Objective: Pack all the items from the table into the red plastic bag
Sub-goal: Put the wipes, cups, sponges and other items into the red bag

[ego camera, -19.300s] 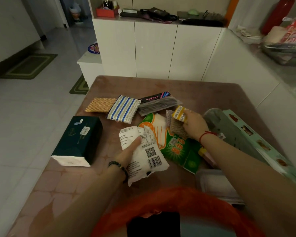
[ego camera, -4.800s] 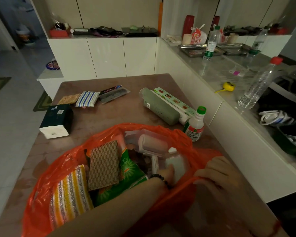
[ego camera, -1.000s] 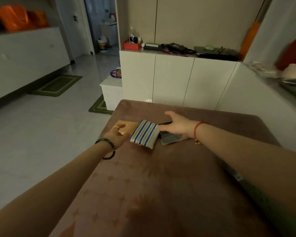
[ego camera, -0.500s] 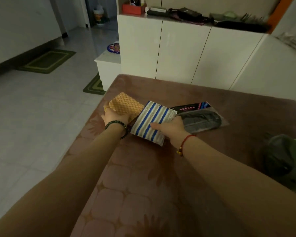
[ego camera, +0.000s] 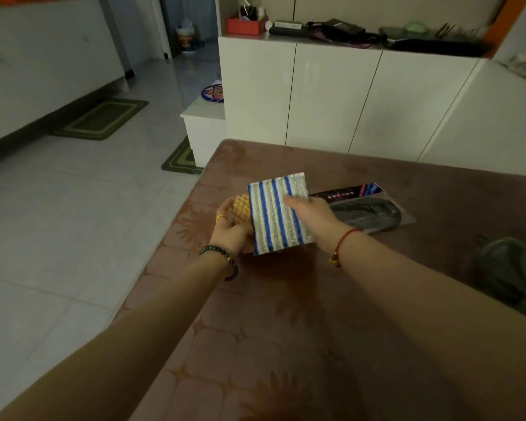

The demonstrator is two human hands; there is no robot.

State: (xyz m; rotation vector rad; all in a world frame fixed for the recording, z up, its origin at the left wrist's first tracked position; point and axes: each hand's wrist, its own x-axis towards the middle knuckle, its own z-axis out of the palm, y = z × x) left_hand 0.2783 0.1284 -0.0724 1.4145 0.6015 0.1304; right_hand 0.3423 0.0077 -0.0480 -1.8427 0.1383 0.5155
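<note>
Blue-striped pad [ego camera: 272, 217] held in right hand [ego camera: 313, 214], long axis apparently pointing away.

One wide-angle view, worn on the head, looks forward and down along both forearms onto the bench [ego camera: 286, 344]. It sits close above the bench's near end. The left hand [ego camera: 228, 230] holding an orange sponge [ego camera: 240, 208] and the right hand [ego camera: 313, 214] holding a striped sponge [ego camera: 275, 217] fall mid-frame. Cabinets [ego camera: 331, 95] stand beyond the bench, floor [ego camera: 73, 238] to its left.

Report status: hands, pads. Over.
Left hand grips orange pad. Right hand holds striped pad. Black packet on table. Bag out of view.
</note>
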